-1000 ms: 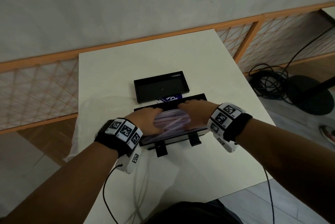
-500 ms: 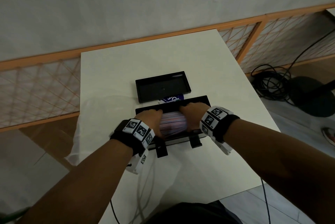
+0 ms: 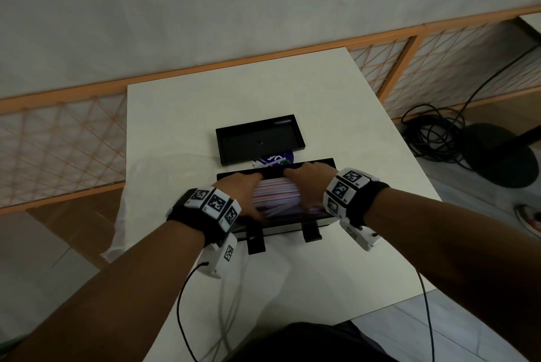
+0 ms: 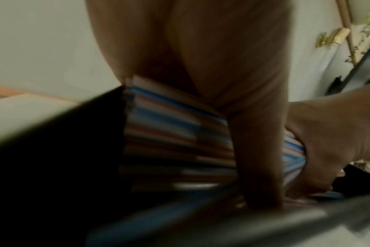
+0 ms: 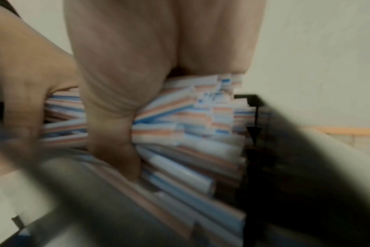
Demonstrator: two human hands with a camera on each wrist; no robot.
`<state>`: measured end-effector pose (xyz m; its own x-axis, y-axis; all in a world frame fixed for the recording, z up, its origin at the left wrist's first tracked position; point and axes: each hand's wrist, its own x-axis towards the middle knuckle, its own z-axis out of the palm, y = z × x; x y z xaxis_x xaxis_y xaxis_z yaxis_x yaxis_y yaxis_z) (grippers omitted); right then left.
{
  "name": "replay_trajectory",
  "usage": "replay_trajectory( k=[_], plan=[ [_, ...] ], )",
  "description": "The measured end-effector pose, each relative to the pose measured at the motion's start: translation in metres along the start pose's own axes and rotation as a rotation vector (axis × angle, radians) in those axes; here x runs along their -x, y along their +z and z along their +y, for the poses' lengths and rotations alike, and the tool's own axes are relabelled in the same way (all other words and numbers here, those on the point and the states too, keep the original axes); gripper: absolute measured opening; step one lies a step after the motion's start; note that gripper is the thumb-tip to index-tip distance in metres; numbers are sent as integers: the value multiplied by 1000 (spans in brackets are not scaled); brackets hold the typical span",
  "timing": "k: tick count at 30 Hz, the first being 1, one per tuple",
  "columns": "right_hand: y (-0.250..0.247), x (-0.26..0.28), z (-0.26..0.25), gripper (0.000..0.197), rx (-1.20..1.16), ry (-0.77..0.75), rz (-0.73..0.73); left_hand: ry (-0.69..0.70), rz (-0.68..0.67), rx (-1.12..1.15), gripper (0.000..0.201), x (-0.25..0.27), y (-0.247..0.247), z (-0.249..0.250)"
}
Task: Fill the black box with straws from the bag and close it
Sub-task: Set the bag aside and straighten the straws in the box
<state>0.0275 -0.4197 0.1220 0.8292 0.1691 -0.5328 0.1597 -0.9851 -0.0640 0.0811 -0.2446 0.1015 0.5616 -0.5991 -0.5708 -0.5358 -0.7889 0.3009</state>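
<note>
From the head camera, the left hand [image 3: 241, 193] and right hand [image 3: 307, 186] each clasp one end of a striped bundle of straws [image 3: 276, 194] lying inside the black box [image 3: 317, 163] beneath them. The lid [image 3: 260, 139] lies just beyond the fingers.

The left wrist camera shows the thumb [image 4: 258, 158] curled against the straws.

The right wrist camera, blurred, shows the same grasp on the other end.

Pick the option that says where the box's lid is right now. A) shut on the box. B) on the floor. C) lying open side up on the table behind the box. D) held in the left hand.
C: the lid lies open side up on the table behind the black box, while both hands grip the straws.
</note>
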Motion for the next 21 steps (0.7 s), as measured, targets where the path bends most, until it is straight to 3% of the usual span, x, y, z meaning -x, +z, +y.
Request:
replay_trajectory(
  k=[5,10,14,21],
  plan=[
    [-4,4,1,62,23,-5,-16,-42,-70,141,64,1,-9,-1],
    [-1,8,0,63,22,-10,26,-13,-101,137,70,6,-12,1],
    [5,11,0,71,-21,-7,65,-20,-50,80,51,10,-14,-1],
    [6,17,-2,84,-28,16,116,15,136,33,50,11,-4,1]
  ],
)
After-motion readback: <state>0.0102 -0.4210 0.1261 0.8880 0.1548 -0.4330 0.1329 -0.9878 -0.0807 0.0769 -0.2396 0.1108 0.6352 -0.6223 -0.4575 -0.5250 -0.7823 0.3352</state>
